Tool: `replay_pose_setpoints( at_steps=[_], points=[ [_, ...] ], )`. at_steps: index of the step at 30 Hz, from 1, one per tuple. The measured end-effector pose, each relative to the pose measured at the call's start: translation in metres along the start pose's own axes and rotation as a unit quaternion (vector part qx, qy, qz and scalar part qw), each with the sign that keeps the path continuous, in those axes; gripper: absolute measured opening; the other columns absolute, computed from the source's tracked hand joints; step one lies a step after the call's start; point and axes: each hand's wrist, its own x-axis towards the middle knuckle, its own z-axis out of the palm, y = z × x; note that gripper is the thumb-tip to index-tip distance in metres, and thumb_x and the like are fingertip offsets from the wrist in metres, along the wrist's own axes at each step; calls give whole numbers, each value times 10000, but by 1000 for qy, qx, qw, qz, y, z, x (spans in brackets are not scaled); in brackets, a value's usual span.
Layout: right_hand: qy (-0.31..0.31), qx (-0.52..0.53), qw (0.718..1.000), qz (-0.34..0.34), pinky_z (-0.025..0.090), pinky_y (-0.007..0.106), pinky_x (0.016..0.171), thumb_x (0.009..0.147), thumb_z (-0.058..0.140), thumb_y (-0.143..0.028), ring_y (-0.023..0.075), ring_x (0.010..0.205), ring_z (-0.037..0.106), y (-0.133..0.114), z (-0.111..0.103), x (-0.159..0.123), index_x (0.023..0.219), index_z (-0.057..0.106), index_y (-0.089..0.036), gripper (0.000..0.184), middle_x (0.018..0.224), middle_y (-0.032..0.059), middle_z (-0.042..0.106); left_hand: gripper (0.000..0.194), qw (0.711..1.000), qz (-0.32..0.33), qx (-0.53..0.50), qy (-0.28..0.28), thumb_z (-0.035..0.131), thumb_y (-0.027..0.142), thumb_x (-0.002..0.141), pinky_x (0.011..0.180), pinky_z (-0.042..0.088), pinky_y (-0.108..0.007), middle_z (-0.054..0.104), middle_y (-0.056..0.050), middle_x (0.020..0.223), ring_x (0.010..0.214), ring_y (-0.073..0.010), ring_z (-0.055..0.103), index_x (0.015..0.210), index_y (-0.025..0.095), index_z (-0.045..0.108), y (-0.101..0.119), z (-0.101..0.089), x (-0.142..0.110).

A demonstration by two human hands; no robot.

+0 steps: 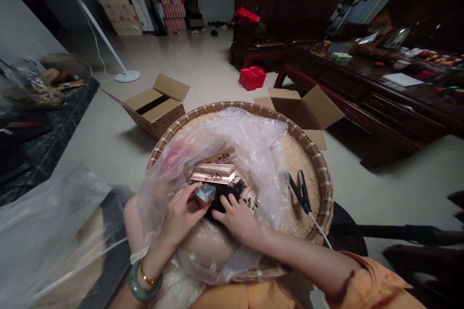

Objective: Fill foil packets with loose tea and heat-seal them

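Observation:
My left hand (pixel 183 211) pinches a small packet (pixel 205 194) whose silvery-grey upper end faces me. Beside it, my right hand (pixel 235 215) reaches into a pile of black, dry, shredded material (pixel 237 188). Its fingers are apart, and whether any shreds lie beneath them is hidden. Just beyond the hands lie several flat, shiny copper-coloured pouches (pixel 213 174) with dark lettering, stacked together. Everything rests on a crumpled clear plastic bag (pixel 250 140) inside a round woven bamboo tray (pixel 306 154).
A black clamp-like tool with a white cord (pixel 300 193) lies on the tray's right side. Open cardboard boxes stand beyond it at left (pixel 159 111) and right (pixel 300 111). A red box (pixel 252 78) sits on the floor, and a dark wooden table (pixel 369 91) is at right.

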Motion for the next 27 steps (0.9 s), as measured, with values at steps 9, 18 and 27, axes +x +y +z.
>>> replay_pose_setpoints(
  at_steps=[9, 18, 27],
  points=[
    [43, 300, 949, 82, 405, 267, 712, 616, 600, -59, 186, 848, 517, 46, -22, -13, 962, 546, -185, 372, 944, 38, 555, 442, 1000, 14, 5, -14, 654, 197, 765, 834, 559, -365, 654, -79, 1104, 964, -215, 651, 1195, 202, 551, 5, 5, 4],
    [174, 760, 598, 185, 410, 239, 666, 624, 696, -210, 126, 727, 531, 64, -67, -15, 877, 534, -206, 301, 800, -37, 579, 494, 998, 38, 51, -4, 662, 126, 705, 828, 537, -340, 677, -53, 1074, 949, -212, 648, 1179, 221, 558, 29, 26, 17],
    [307, 859, 349, 213, 446, 250, 790, 685, 705, -335, 141, 864, 568, 27, -77, 2, 860, 625, -230, 219, 872, -32, 639, 473, 990, 17, 127, 63, 719, 168, 678, 765, 549, -350, 691, -73, 977, 863, -231, 659, 1127, 159, 570, 38, 44, 17]
  ],
)
